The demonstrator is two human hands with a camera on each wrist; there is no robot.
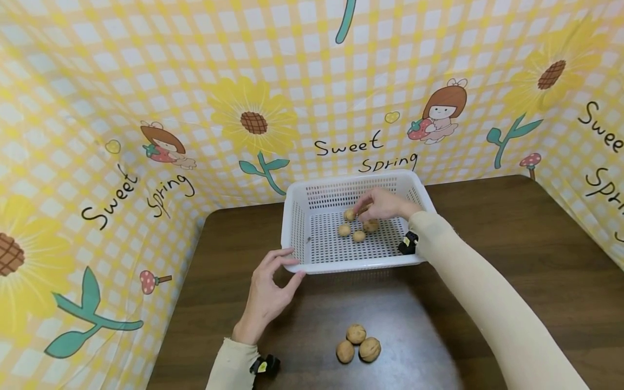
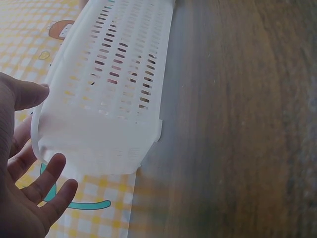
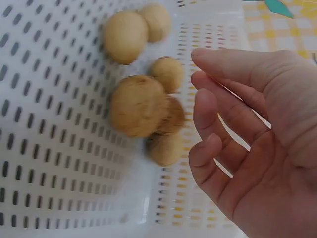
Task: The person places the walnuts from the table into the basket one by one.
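Observation:
A white perforated plastic basket (image 1: 358, 265) sits on the brown table, holding several walnuts (image 1: 344, 230). My left hand (image 1: 268, 292) holds the basket's near left corner, thumb on the front side and fingers at the left side; in the left wrist view, some fingers (image 2: 58, 191) spread free beside the wall. Inside the basket, my right hand (image 1: 382, 205) hovers over the walnuts. From the right wrist, its fingers look loosely bent with nothing between them, apart from the walnuts (image 3: 138, 106). Three more walnuts (image 1: 356, 334) lie together on the table in front of the basket.
A yellow checked cloth (image 1: 336, 97) with printed flowers and lettering hangs behind the table and along both sides. The basket stands near the back edge of the dark wooden table (image 1: 512, 244). Black bands with small devices (image 1: 265, 365) sit on both wrists.

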